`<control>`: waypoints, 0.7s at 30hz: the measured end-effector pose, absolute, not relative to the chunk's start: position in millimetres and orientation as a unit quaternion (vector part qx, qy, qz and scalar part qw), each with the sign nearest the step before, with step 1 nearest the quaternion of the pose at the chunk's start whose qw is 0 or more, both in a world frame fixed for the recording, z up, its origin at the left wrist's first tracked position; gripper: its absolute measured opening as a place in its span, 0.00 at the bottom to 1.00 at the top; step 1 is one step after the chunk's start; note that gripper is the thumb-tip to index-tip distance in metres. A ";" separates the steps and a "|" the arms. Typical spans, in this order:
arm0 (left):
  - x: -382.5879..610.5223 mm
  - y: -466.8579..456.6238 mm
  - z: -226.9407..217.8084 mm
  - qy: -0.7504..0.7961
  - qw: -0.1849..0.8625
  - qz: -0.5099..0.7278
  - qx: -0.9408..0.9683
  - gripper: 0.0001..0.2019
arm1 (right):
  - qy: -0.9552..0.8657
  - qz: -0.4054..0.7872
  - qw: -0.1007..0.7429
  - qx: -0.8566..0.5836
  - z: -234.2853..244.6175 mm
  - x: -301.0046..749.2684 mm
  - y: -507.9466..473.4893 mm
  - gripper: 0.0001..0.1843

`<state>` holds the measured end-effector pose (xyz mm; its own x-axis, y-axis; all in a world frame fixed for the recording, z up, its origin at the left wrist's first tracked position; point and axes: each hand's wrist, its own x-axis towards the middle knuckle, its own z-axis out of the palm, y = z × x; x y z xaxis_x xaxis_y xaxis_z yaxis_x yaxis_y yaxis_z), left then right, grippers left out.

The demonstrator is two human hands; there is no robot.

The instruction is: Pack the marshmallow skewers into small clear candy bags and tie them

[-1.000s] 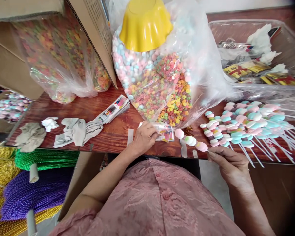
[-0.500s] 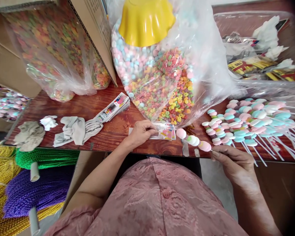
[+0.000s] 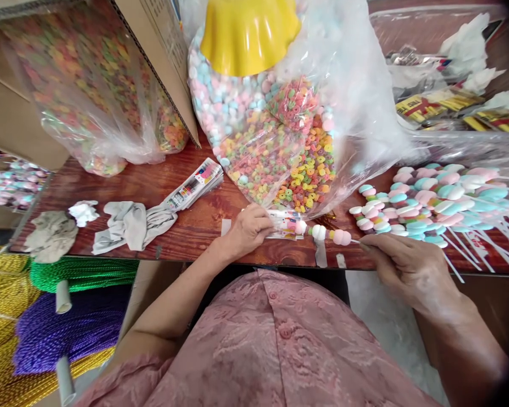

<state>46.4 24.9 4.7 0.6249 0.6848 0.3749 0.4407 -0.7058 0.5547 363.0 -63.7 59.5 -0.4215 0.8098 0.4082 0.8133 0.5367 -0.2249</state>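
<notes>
Sliding the candy skewer (image 3: 341, 237) level should work best: the fingers of the right hand (image 3: 411, 271) pinch its stick (image 3: 355, 242), sweets lying left of them, tip meeting the printed sleeves (image 3: 283, 216); whether inside, I cannot tell. The left hand's (image 3: 250, 230) fingers pinch the sleeves' far end; steady 1 there.

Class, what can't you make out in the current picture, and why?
All head view:
Gripped end of the candy skewer: hidden by the right hand.
Part of the printed wrappers: covered by the left hand.
Whether the skewer's tip is in or on them: too small.
Top of the yellow bowl: cut off by the top edge.
Fine print on the wrapper stack: too small.
</notes>
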 end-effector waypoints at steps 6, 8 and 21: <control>46.5 24.9 9.5 0.256 0.087 0.227 0.935 0.14 | -0.865 -0.115 0.225 -0.433 79.4 353.1 -66.8 0.09; 45.5 24.7 9.6 0.250 0.098 0.231 0.935 0.13 | -0.863 -0.123 0.237 -0.428 77.0 354.7 -69.2 0.11; 41.6 25.2 -2.6 0.312 0.235 0.288 0.874 0.11 | -0.734 0.108 0.366 -0.562 19.1 367.5 -85.3 0.05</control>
<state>41.6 25.2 -2.6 0.6394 0.6811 0.3569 0.4103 -0.6947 0.5907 367.5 -85.3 19.1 -0.1014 0.9037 0.4161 0.7456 0.3459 -0.5696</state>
